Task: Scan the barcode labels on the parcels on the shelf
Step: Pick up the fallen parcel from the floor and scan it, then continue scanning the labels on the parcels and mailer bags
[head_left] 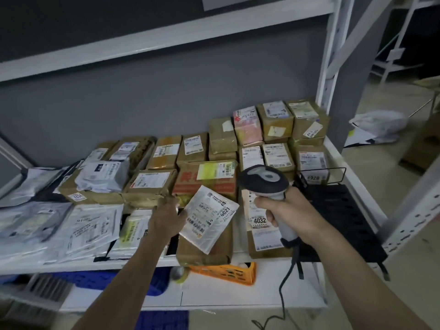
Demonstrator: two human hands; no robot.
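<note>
A single head-worn wide-angle view looks forward and down, close over the shelf [238, 263], whose parcels [152, 186] fill mid-frame; both forearms enter from the bottom.

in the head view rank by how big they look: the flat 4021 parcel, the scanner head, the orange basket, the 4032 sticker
1. flat 4021 parcel
2. orange basket, partly hidden by the shelf, and scanner head look alike
3. 4032 sticker

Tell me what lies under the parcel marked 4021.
The parcel marked 4021, tilted up by the left hand, sits over a brown taped box. Whether that box carries a label on top is hidden.
</note>
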